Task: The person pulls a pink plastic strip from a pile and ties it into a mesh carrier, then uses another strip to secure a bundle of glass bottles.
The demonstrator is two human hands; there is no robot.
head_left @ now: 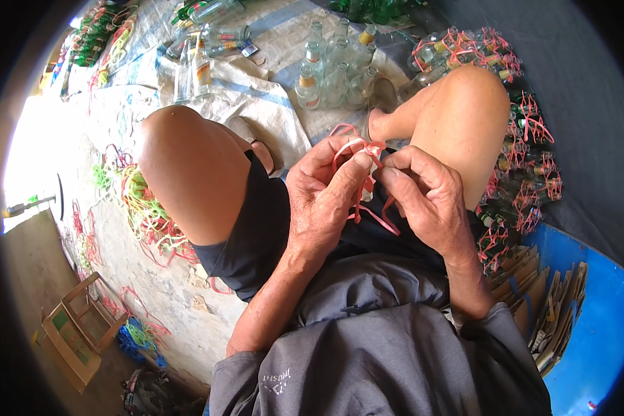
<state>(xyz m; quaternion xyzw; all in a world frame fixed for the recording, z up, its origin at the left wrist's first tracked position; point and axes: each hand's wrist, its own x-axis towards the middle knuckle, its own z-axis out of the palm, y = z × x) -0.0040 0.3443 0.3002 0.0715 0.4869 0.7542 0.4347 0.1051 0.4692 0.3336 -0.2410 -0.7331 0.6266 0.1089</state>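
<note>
Currently pinching a thin pink strip [372, 148] between thumb and bent forefinger of the left hand [324, 184], with thumb and fingertips of the right hand [423, 191] closed narrowly on it just beside. Held up over the dark shorts [246, 215], with a loop rising above the left fingers and loose tails hanging below. Judging by those tails, not yet finished; cannot tell whether knotted where bunched. Over to the right, with rows of netted bottles [527, 168] already wrapped in pink strips, apparently well along. Ahead on the pale sheet [270, 104], with upright clear bottles [336, 73] bare of strips and more bottles lying [201, 73] to their left, seemingly far from done. Down on the floor [170, 298] at left, with a tangled heap of pink and green strips [149, 204] left unused.
</note>
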